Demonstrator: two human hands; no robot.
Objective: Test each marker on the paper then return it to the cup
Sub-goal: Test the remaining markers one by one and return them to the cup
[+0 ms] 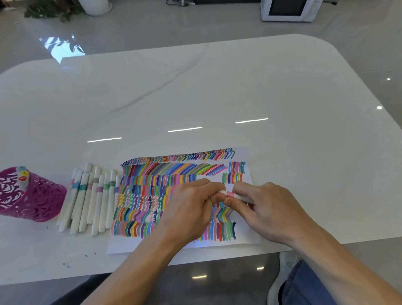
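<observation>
White marker with a pink band [230,195] lies level between both hands, just above the upper right part of the sheet of white paper covered in coloured strokes [123,242]. The left hand [193,199] reaches in from the lower left, knuckles up, fingers curled round the marker's left end (what that end looks like is hidden). The right hand [263,208] comes from the lower right, thumb below and fingers on top, pinching the barrel beside the pink band. Left of the paper, a row of white plastic markers with coloured bands [88,200] lies on the glossy white table [221,95]. Further left of the paper stands the magenta cut-out cup [36,202], a few marker ends [23,174] poking above its rim.
</observation>
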